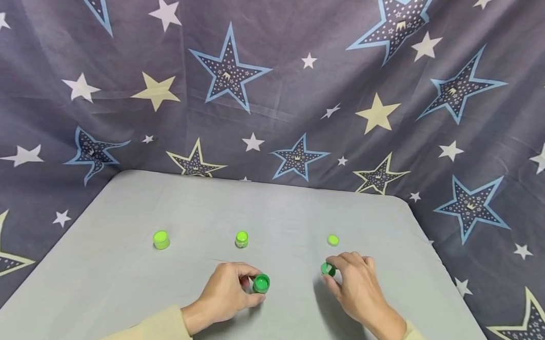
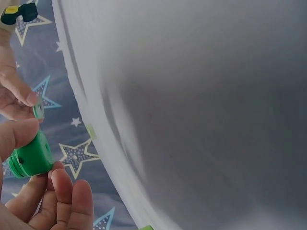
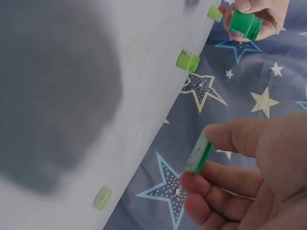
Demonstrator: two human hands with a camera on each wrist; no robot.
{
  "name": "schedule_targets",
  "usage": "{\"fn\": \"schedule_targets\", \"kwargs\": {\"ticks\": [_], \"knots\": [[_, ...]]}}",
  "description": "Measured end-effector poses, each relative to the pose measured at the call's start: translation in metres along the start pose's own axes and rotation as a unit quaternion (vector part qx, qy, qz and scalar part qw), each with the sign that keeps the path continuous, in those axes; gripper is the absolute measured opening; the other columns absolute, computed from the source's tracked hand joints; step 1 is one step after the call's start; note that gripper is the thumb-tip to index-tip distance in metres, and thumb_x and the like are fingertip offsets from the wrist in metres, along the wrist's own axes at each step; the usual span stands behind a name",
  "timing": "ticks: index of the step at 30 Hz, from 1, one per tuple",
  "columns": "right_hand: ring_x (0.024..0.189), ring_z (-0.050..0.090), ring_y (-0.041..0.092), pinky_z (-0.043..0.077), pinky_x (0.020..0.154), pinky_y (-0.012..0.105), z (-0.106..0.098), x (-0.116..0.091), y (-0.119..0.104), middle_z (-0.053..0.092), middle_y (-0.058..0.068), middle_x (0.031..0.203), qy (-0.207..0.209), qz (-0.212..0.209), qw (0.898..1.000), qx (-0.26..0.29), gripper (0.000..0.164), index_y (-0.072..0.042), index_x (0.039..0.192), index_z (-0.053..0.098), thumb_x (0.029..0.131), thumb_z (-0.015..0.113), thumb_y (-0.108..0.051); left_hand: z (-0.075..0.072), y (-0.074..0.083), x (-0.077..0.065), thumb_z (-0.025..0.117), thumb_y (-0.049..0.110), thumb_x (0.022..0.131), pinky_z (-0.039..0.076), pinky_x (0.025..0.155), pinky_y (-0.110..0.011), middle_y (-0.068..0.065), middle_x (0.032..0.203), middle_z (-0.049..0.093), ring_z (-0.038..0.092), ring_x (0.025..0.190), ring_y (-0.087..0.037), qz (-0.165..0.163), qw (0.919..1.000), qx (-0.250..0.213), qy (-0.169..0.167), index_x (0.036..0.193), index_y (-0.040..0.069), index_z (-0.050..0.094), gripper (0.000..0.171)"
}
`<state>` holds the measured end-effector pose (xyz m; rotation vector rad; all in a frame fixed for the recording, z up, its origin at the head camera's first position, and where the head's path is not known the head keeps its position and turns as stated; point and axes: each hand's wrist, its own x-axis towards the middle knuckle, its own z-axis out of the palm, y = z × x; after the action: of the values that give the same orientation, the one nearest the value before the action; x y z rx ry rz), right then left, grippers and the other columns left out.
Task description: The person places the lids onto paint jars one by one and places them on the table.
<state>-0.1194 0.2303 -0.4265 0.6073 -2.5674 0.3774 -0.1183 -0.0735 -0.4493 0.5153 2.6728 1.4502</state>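
Between thumb and fingers my left hand (image 1: pixel 229 290) holds a small dark green paint jar (image 1: pixel 261 283), its uncovered mouth showing green inside. In the left wrist view the same jar (image 2: pixel 34 155) appears side on. My right hand (image 1: pixel 358 284) pinches a dark green lid (image 1: pixel 328 269) by its edge, off to the right of the jar and apart from it. The right wrist view shows this lid (image 3: pixel 199 152) edge on, between thumb and fingertips. Both hands are a little above the table, with shadows below them.
A light green jar (image 1: pixel 241 239) stands uncovered at mid-table. Farther left is another light green jar (image 1: pixel 161 239), apparently capped. A loose light green lid (image 1: pixel 333 240) lies beyond my right hand. The table's grey cloth (image 1: pixel 196 207) meets a star-patterned curtain (image 1: pixel 274 129) at the back.
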Motion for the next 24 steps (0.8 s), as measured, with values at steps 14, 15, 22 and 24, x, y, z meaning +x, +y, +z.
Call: {"fn": "schedule_targets", "kwargs": {"ticks": [14,15,22,24], "knots": [[0.087,0.059,0.015,0.034,0.078,0.035,-0.002,0.005,-0.017,0.071,-0.003,0.094,0.002,-0.02,0.999,0.032,0.029,-0.011,0.1,0.075,0.076,0.09,-0.016,0.008,0.002,0.001,0.094,0.017,0.073,0.049,0.061,-0.023,0.011,0.078,0.065,0.056,0.069,-0.006,0.002,0.9999,-0.009,-0.003,0.096,0.02,0.081,0.027],[0.088,0.059,0.014,0.034,0.079,0.036,-0.002,0.006,-0.017,0.071,-0.004,0.094,0.002,-0.02,0.999,0.034,0.029,-0.011,0.1,0.075,0.076,0.09,-0.016,0.009,0.002,0.001,0.094,0.018,0.073,0.049,0.061,-0.023,0.011,0.078,0.064,0.056,0.069,-0.006,0.003,0.9999,-0.009,-0.003,0.096,0.02,0.081,0.027],[0.09,0.06,0.015,0.034,0.08,0.036,-0.001,0.007,-0.024,0.07,-0.004,0.094,0.003,-0.029,0.999,0.045,0.029,-0.012,0.101,0.075,0.077,0.09,-0.017,0.012,0.002,0.003,0.093,0.018,0.073,0.049,0.061,-0.023,0.012,0.078,0.064,0.056,0.069,-0.008,-0.001,0.9999,-0.01,-0.008,0.096,0.022,0.081,0.027],[0.09,0.06,0.015,0.034,0.08,0.036,0.0,0.008,-0.026,0.07,-0.004,0.094,0.005,-0.034,0.998,0.049,0.029,-0.012,0.102,0.075,0.077,0.09,-0.017,0.013,0.002,0.003,0.094,0.018,0.073,0.049,0.061,-0.023,0.012,0.078,0.063,0.056,0.069,-0.007,0.0,0.9999,-0.01,-0.008,0.096,0.021,0.081,0.027]]}}
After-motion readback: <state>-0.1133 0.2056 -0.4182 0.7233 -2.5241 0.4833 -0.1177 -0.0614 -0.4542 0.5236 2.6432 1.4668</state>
